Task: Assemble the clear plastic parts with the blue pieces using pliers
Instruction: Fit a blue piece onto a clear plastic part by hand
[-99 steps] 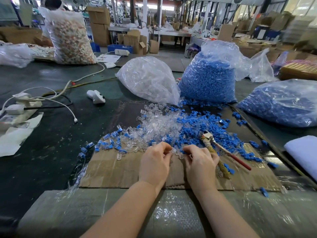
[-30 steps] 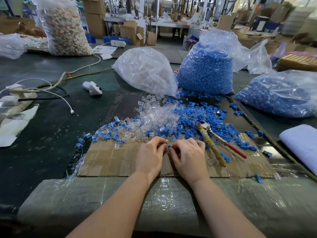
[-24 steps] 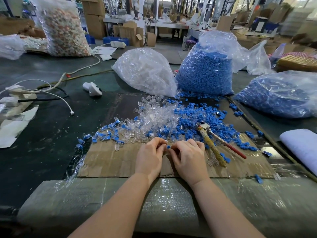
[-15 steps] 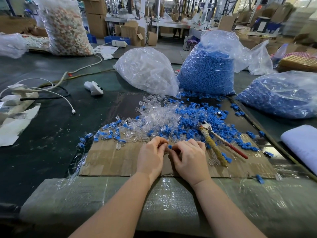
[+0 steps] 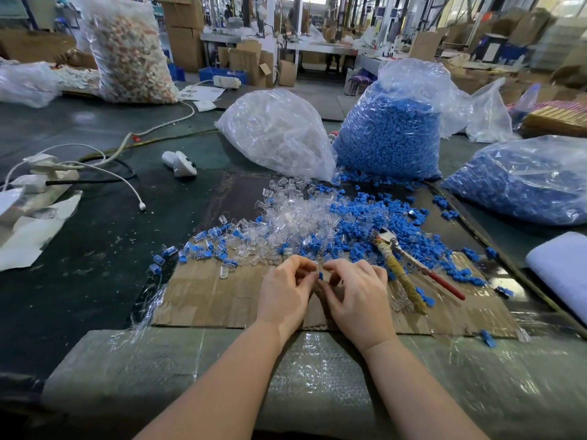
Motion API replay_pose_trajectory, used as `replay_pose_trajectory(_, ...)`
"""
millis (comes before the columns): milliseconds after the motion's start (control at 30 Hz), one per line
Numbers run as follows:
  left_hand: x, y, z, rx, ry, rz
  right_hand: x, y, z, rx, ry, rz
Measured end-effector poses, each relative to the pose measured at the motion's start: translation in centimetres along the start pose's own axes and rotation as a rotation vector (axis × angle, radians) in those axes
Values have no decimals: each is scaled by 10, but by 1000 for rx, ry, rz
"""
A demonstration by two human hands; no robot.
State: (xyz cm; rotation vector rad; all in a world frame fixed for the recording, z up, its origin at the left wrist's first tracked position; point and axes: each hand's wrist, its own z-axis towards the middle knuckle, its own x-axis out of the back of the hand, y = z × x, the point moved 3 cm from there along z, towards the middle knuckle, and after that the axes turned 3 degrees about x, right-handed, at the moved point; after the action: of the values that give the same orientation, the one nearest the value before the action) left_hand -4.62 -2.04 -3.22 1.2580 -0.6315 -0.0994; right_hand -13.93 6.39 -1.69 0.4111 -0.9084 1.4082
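Note:
My left hand (image 5: 286, 290) and my right hand (image 5: 355, 293) meet fingertip to fingertip over the cardboard sheet (image 5: 209, 296). Between them they pinch a small blue piece (image 5: 320, 275) with a clear plastic part (image 5: 317, 265) just above it; which hand holds which I cannot tell. Behind the hands lies a heap of clear plastic parts (image 5: 295, 217), and a spread of loose blue pieces (image 5: 374, 223) to its right. The pliers (image 5: 400, 268), one handle wrapped in yellow tape and one red, lie untouched on the cardboard right of my right hand.
A bag of clear parts (image 5: 276, 131) and two bags of blue pieces (image 5: 390, 134) (image 5: 524, 182) stand behind the heap. Assembled pieces (image 5: 203, 246) lie left of it. A white handheld device (image 5: 179, 163), cables (image 5: 104, 166) and paper sit at the left, a white pad (image 5: 562, 268) at the right edge.
My hands came together from slightly apart and stay joined at the fingertips; the fingers have shifted a little around the small pieces. The pliers have not moved.

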Motion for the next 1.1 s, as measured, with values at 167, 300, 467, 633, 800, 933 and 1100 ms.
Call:
replay_pose_trajectory(167,1,2,-1,0,-14,-28,2,-2,1,72,-3,32)
replay_pose_trajectory(300,1,5,-2,7,-28,-37,4,-2,1,78,-6,18)
replay_pose_trajectory(467,2,7,0,40,-24,-85,11,3,8,-47,32,-12)
replay_pose_trajectory(633,1,6,1,68,-35,-110,30,37,25,-492,-173,-366)
replay_pose_trajectory(800,2,6,3,97,-28,-128,39,73,29,-776,-600,-461)
replay_pose_trajectory(933,2,6,4,109,-24,-113,39,78,34,-801,-622,-400)
replay_pose_trajectory(1100,4,7,6,147,-22,-123,43,76,37,-770,-570,-377)
